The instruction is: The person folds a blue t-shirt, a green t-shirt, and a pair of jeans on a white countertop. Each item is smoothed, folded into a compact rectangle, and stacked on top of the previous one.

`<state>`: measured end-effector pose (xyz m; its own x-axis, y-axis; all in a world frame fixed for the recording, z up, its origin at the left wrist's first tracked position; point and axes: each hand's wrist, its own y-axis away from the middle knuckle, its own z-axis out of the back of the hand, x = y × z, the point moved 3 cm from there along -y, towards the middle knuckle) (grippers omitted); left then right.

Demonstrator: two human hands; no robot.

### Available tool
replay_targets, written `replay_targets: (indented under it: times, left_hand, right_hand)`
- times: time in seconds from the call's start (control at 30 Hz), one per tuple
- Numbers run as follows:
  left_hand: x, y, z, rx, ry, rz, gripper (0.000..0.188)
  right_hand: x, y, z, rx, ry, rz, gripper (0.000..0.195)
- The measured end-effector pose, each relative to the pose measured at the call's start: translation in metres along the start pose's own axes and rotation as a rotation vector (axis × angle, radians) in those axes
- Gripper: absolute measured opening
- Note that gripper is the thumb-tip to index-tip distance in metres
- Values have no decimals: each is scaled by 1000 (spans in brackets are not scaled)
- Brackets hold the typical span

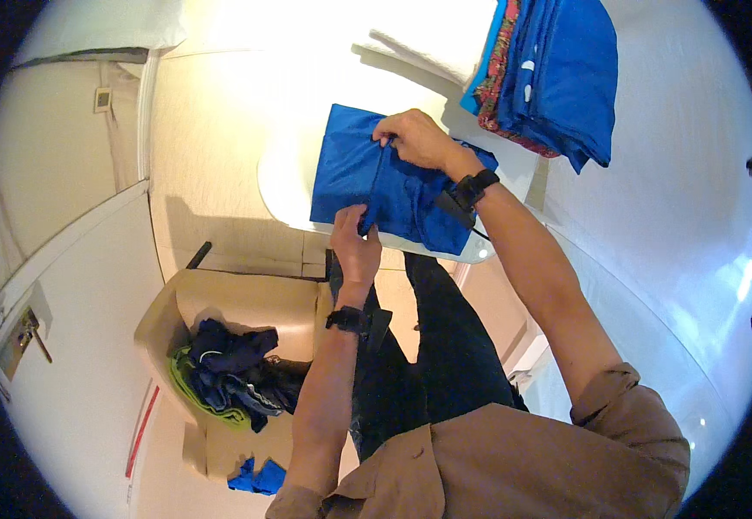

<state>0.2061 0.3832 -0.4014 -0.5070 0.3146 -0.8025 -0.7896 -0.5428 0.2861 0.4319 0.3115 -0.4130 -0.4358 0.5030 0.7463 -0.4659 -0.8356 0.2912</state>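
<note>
A blue cloth (348, 159), perhaps a garment, lies partly folded on a white table (275, 188) in front of me. My left hand (354, 250) pinches the near end of a folded edge that runs across the cloth. At the far end of that same edge, my right hand (420, 139) grips the fabric between thumb and fingers. The left part of the cloth is flat, while the right part is rumpled beneath my right forearm. Dark bands with small devices are strapped around both wrists.
A stack of folded blue cloths (564, 78), with a red patterned cloth (499, 84) in it, stands at the far right. White folded fabric (428, 45) lies beside it. At lower left, an armchair (246, 292) holds dark clothes (233, 357). A door (77, 298) is further left.
</note>
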Motion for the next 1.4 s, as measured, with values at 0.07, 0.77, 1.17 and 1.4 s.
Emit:
replay_targets:
  times: [0.07,0.77,1.17,1.4]
  left_hand:
    - [1,0,-13,18,-75,-75,38]
    - [16,-7,-25,237,-584,-395,13]
    - [2,0,-24,250,-717,-322,16]
    - [39,96,-87,231,-189,252,34]
  right_hand:
    - [-4,7,0,-70,73,61,30]
    - [26,102,-111,-258,403,-134,50]
    - [-15,132,-40,-731,374,-235,49]
    - [-68,159,8,-273,369,-682,46]
